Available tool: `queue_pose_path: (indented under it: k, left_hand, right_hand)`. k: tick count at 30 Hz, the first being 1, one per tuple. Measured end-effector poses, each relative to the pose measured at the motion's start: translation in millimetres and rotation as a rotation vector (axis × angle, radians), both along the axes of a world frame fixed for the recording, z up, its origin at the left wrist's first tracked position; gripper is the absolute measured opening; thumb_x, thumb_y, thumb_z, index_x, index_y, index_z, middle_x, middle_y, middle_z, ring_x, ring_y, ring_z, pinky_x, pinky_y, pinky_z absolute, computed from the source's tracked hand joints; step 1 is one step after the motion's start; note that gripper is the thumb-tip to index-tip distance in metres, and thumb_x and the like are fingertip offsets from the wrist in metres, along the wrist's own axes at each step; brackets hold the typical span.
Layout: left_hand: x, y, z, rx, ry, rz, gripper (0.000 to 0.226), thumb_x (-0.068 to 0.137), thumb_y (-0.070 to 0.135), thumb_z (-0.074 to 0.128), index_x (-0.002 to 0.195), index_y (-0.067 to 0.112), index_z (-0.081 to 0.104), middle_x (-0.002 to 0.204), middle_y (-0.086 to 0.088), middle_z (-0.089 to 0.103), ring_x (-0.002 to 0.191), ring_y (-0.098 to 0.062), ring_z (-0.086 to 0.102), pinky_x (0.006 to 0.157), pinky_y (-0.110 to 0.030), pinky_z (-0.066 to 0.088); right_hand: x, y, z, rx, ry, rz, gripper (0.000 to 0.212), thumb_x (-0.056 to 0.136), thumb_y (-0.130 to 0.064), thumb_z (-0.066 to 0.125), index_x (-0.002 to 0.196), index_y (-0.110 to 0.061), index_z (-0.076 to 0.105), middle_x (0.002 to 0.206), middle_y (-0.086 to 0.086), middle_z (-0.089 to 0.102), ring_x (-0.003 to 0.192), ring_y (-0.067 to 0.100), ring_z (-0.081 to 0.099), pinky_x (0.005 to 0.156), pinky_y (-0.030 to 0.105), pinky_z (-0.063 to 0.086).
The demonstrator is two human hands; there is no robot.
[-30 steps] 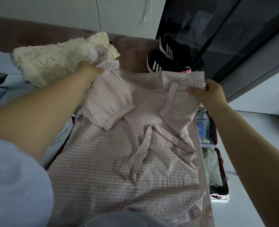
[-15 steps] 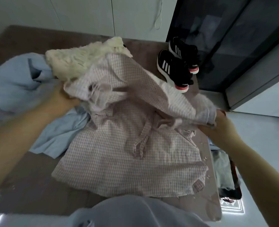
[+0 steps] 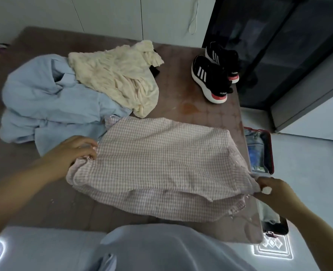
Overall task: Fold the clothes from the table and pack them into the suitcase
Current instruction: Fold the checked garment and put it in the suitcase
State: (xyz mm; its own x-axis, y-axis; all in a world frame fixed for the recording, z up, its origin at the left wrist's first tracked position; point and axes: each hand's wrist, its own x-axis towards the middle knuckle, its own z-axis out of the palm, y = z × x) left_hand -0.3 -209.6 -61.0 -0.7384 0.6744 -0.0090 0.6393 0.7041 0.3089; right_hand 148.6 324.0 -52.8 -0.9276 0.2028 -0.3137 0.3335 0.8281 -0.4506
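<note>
A pink checked garment (image 3: 161,163) lies folded over on itself on the brown table (image 3: 200,114), its top half doubled down over the bottom. My left hand (image 3: 71,151) pinches its left edge. My right hand (image 3: 269,190) grips its right corner at the table's right side. A light blue garment (image 3: 44,100) lies crumpled at the left, with a cream garment (image 3: 118,75) partly on top of it. The open suitcase (image 3: 259,151) stands on the floor beyond the table's right edge, with some clothes inside.
A pair of black trainers (image 3: 212,77) stands at the table's far right corner. A dark glass cabinet (image 3: 279,45) rises behind them. White cupboard doors (image 3: 103,16) line the far wall. My light blue top (image 3: 142,251) fills the bottom of the view.
Both hands carried the checked garment's collar end towards me and laid it over the lower half, folding it in two. The view pulled back from the table.
</note>
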Motion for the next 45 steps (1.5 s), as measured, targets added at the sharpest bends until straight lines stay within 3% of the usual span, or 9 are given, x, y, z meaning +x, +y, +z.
queue_pose_path:
  k: [4,7,12,18,22,28,31,37,45]
  left_hand:
    - [6,-12,-13,-0.113,-0.078,-0.057,0.067,0.054,-0.003,0.084,0.099,0.040,0.058,0.119,0.010,0.049,0.108,-0.009,0.040,0.094,-0.011,0.028]
    - [6,-12,-24,-0.153,-0.060,-0.116,0.077,0.053,-0.011,0.081,0.105,0.040,0.055,0.119,0.007,0.054,0.105,-0.009,0.046,0.087,-0.015,0.034]
    - [-21,39,-2,0.159,-0.157,0.290,0.051,0.081,-0.014,0.048,0.119,0.019,0.055,0.126,-0.014,0.055,0.116,-0.031,0.050,0.095,-0.037,0.039]
    - [-85,94,-19,0.034,-0.175,0.501,0.041,0.092,0.018,0.054,0.132,0.013,0.046,0.132,-0.013,0.052,0.120,-0.035,0.046,0.097,-0.044,0.038]
    - [-108,94,-29,-0.357,-0.199,0.568,0.027,0.093,0.034,0.046,0.108,0.021,0.064,0.109,-0.009,0.063,0.102,-0.030,0.055,0.086,-0.036,0.041]
    - [-120,79,11,-0.124,0.074,0.683,0.020,0.091,0.031,0.053,0.098,0.018,0.067,0.101,-0.015,0.067,0.100,-0.039,0.052,0.088,-0.045,0.043]
    - [-93,106,21,-0.110,0.093,0.591,0.038,0.086,0.030,0.061,0.121,0.014,0.057,0.122,-0.019,0.057,0.112,-0.042,0.046,0.094,-0.048,0.036]
    - [28,178,0,-0.245,-0.167,-0.039,0.066,0.090,0.055,0.040,0.147,0.035,0.013,0.155,0.004,0.014,0.142,-0.021,0.007,0.115,-0.041,0.003]
    - [59,183,-51,-0.440,-0.339,-0.038,0.090,0.083,0.068,0.040,0.141,0.039,-0.022,0.153,0.005,-0.027,0.141,-0.023,-0.024,0.113,-0.041,-0.013]
  right_hand:
    - [16,1,-1,-0.001,-0.319,0.076,0.041,0.069,-0.004,0.078,0.059,-0.032,0.050,0.066,-0.009,0.060,0.063,0.011,0.057,0.060,0.013,0.042]
    - [21,-1,2,0.021,-0.357,0.130,0.030,0.075,0.004,0.065,0.076,-0.026,0.060,0.085,-0.001,0.066,0.083,0.021,0.064,0.069,0.019,0.045]
    - [2,-31,12,-0.050,0.166,-0.149,0.025,0.082,0.001,0.062,0.096,-0.018,0.057,0.100,0.001,0.053,0.093,0.027,0.057,0.076,0.032,0.042]
    - [-8,-68,-16,0.146,-0.162,0.167,0.040,0.083,-0.026,0.063,0.122,-0.022,0.053,0.128,-0.001,0.044,0.116,0.024,0.047,0.098,0.037,0.043]
    - [3,-53,-23,0.089,-0.181,0.012,0.022,0.081,-0.012,0.063,0.100,-0.023,0.059,0.106,0.004,0.059,0.090,0.024,0.059,0.081,0.038,0.051]
    - [11,-32,-22,-0.170,-0.154,-0.308,0.048,0.067,-0.014,0.082,0.104,-0.019,0.051,0.096,-0.003,0.057,0.086,0.021,0.060,0.079,0.042,0.054]
    - [5,-36,-30,-0.158,-0.153,-0.365,0.075,0.064,-0.040,0.080,0.124,-0.016,0.043,0.117,0.000,0.045,0.105,0.022,0.051,0.090,0.045,0.049]
    - [-5,-54,-40,-0.405,-0.072,-0.524,0.041,0.073,-0.039,0.075,0.066,-0.021,0.039,0.061,-0.006,0.044,0.053,0.011,0.041,0.043,0.014,0.036]
    - [-1,-54,-25,-0.636,-0.204,-0.604,0.045,0.079,-0.017,0.071,0.119,-0.004,0.053,0.113,0.011,0.061,0.100,0.030,0.059,0.082,0.040,0.052]
